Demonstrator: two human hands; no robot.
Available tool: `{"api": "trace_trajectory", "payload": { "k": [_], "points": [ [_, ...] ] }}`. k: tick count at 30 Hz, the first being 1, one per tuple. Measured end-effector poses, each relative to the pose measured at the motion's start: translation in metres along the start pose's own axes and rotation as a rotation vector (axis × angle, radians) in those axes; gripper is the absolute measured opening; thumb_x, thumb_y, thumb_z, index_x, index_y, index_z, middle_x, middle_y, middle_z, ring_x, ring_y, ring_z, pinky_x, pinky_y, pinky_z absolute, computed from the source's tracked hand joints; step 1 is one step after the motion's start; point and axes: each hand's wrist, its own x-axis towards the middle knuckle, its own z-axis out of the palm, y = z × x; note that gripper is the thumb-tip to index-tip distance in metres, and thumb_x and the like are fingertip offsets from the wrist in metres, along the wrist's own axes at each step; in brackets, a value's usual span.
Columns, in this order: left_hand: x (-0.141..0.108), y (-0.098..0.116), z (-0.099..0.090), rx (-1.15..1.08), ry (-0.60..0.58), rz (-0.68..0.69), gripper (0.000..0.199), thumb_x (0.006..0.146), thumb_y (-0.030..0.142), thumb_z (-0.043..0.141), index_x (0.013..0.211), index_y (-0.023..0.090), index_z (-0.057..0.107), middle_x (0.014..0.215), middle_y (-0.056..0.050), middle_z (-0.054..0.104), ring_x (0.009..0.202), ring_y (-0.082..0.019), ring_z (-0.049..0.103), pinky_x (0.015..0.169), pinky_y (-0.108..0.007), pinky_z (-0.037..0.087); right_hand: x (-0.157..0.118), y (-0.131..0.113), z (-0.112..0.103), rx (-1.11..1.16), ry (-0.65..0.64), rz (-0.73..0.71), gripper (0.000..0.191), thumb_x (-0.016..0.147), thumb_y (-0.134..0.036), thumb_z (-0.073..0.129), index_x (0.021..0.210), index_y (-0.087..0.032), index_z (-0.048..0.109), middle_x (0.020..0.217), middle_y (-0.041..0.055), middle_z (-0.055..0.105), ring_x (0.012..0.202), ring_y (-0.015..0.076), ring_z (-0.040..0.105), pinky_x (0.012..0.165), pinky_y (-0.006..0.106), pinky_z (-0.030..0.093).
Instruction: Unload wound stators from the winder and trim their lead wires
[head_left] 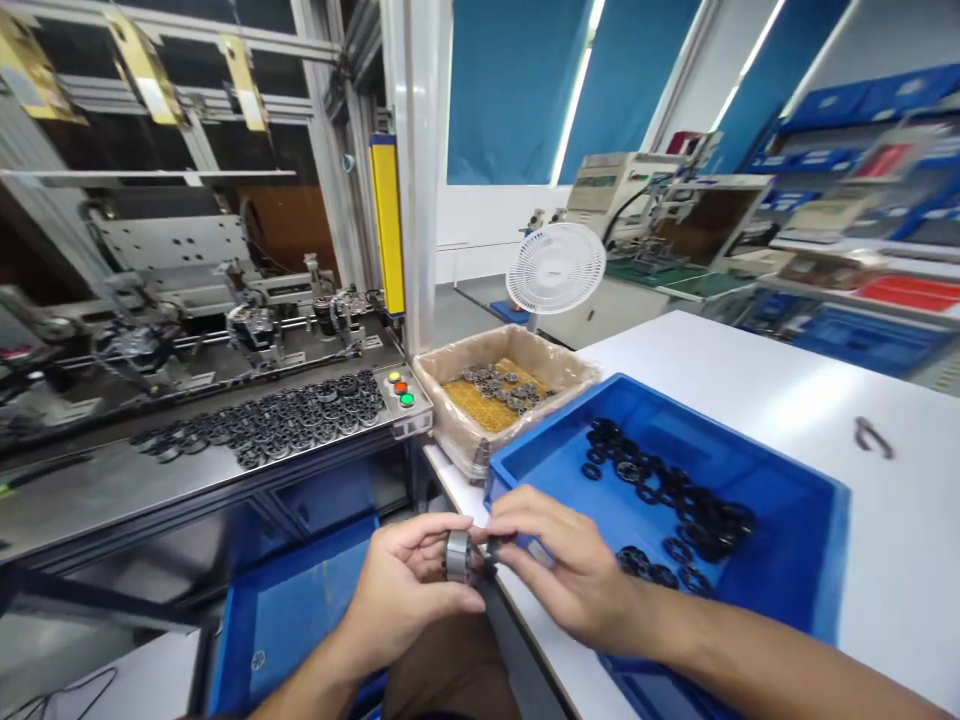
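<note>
My left hand (409,585) is closed round a grey metal ring-shaped part (457,556), held on edge between thumb and fingers. Just right of it, my right hand (559,555) pinches a small dark piece (495,546) close to the ring's face; whether the two touch is unclear. Beside my right hand, a blue bin (787,470) holds many black rings (705,515). Beyond my hands, a lined box (480,440) contains grey parts (510,385) on a yellow layer.
Many dark ring parts (300,420) lie on the machine's metal ledge (202,480) at left, beside a button box (411,420). A blue tray (292,610) sits below. A fan (556,268) stands behind the lined box. A dark curved object (874,438) lies on the white table (705,360).
</note>
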Motion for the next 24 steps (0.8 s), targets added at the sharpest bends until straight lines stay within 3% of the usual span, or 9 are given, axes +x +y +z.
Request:
{"api": "trace_trajectory", "payload": {
  "k": [9,17,24],
  "points": [
    [0.001,-0.002,0.007,0.022,-0.059,0.053,0.049,0.05,0.004,0.09,0.094,0.022,0.079,0.084,-0.003,0.08,0.077,-0.018,0.076,0.072,-0.018,0.059,-0.009,0.008,0.007,-0.071,0.043,-0.07,0.022,0.089,-0.008,0.058,0.108,-0.019,0.06,0.087,0.0061,0.064,0.08,0.0158,0.062,0.071,0.031,0.055],
    [0.0,0.0,0.005,0.075,0.018,0.125,0.05,0.047,0.003,0.091,0.092,0.022,0.079,0.086,-0.005,0.08,0.079,-0.019,0.076,0.072,-0.017,0.059,-0.009,0.011,0.007,-0.147,-0.019,-0.189,0.034,0.085,-0.008,0.058,0.118,-0.014,0.054,0.097,0.0111,0.064,0.092,0.019,0.063,0.079,0.034,0.057],
    [-0.001,0.0,0.004,0.05,-0.04,0.12,0.05,0.049,0.004,0.09,0.094,0.024,0.079,0.082,-0.002,0.08,0.075,-0.015,0.076,0.07,-0.013,0.057,-0.008,0.014,0.005,-0.205,0.007,-0.261,0.029,0.091,-0.024,0.061,0.115,-0.008,0.054,0.091,0.0131,0.065,0.086,0.0199,0.063,0.078,0.036,0.058]
  ]
}}
